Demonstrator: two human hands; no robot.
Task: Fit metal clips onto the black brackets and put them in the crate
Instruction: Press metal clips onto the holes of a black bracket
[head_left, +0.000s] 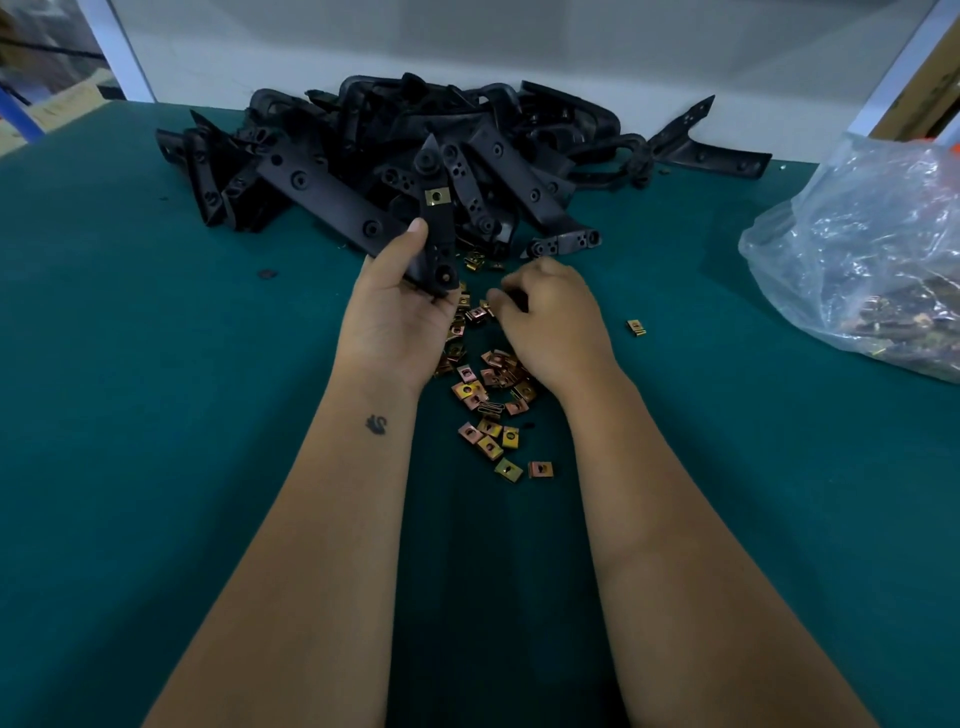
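Right in the middle of the frame, the left hand (400, 296) grips a long, flat black bracket (435, 218), with the thumb on its front and the fingers curled behind it. It stands almost upright, and its top end is pointy. One small, square, shiny gold clip (436, 196) with a round hole already sits on it, near the top.

Just to the right, the right hand (550, 317) is curled over the loose clips (488, 400), with its fingertips bunched together right by one of them. I cannot tell if it is pinching one. The loose clips are little folded metal squares, gold and coppery, lying in a scattered trail on the soft-looking green table (156, 364) between the two arms. One lone clip (636, 327) lies off to the right.

Behind the hands, in the upper middle of the frame, a big messy pile of brackets (395, 140) lies on the table. They are dull black strips with round holes and bumps.

At the right edge sits a crinkly clear plastic bag (872, 249) with more small metal bits inside.

A small dark swan mark (376, 424) shows on the left wrist.
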